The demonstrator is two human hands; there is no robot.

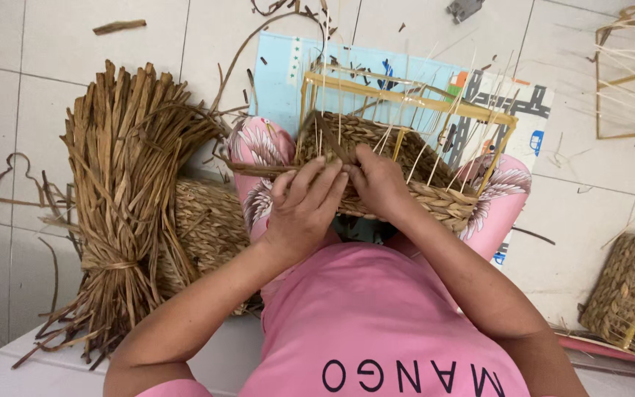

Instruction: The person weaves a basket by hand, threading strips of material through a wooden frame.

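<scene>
The half-woven basket [398, 173] sits on the person's knees, over a printed mat [288, 73] on the tiled floor [60, 44]. Its lower walls are already plaited from brown straw, while the upper part is only a bare yellow frame [406, 99] with thin pale stakes [442, 125] standing up from the woven rim. Both hands work at the near edge: the left hand [304, 209] is curled over the rim, fingers pressing a flat brown strand [259, 170] that trails off to the left, and the right hand [378, 184] is closed on the weave just beside it, pinching the same strand where it meets the stakes. The step in hand looks like plaiting one more row along the front wall. The next move probably calls for threading the strand behind the following stake and pulling it snug without bending that thin stake. A tied bundle [123, 191] of straw lies to the left, leaning on a finished woven piece [207, 220]; another basket [630, 294] lies at right, and an empty frame [630, 73] stands at upper right.
</scene>
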